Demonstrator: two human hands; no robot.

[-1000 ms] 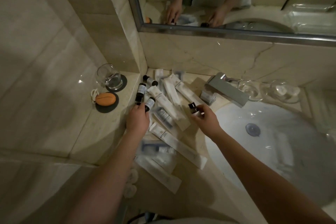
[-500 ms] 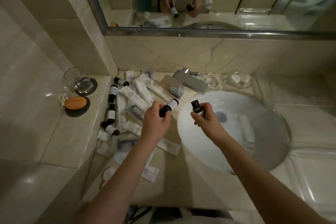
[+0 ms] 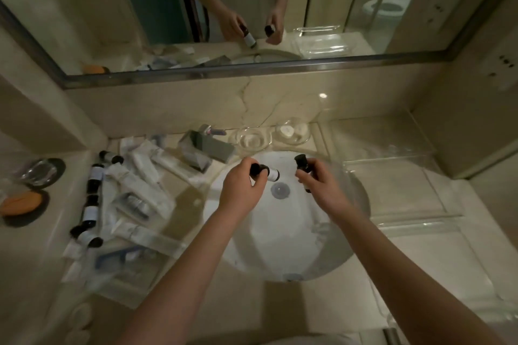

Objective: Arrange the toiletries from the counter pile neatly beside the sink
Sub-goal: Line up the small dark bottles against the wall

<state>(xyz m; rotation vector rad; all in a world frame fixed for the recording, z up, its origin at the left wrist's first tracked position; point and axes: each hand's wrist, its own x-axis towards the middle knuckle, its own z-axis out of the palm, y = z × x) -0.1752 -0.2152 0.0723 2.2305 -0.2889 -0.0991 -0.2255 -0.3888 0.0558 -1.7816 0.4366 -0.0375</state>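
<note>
Both hands are now over the sink [image 3: 280, 246], each carrying one small toiletry. A second ago the left hand [image 3: 241, 187] was down in the pile [image 3: 134, 190] while the right hand [image 3: 322, 187] held its bottle just beside it. Since then both have lifted and travelled rightwards across the basin.

The left fingers are curled round a white-labelled bottle [image 3: 270, 173], which lies sideways with its dark cap buried in the grip. The right fingers are clamped on a dark bottle [image 3: 302, 165], cap up and tilted slightly left. The two bottles are near each other but apart, above the drain.

The rest of the toiletries, sachets, tubes and a few more small bottles [image 3: 94, 176], lie jumbled on the tabletop [image 3: 190, 202] left of the sink. To the right sits a clear tray [image 3: 392, 165].

So two items are out of the pile but none is yet set down. Judging by the rightward carry, the tray side looks the likely place for the neat row, and the task is barely begun.
</note>
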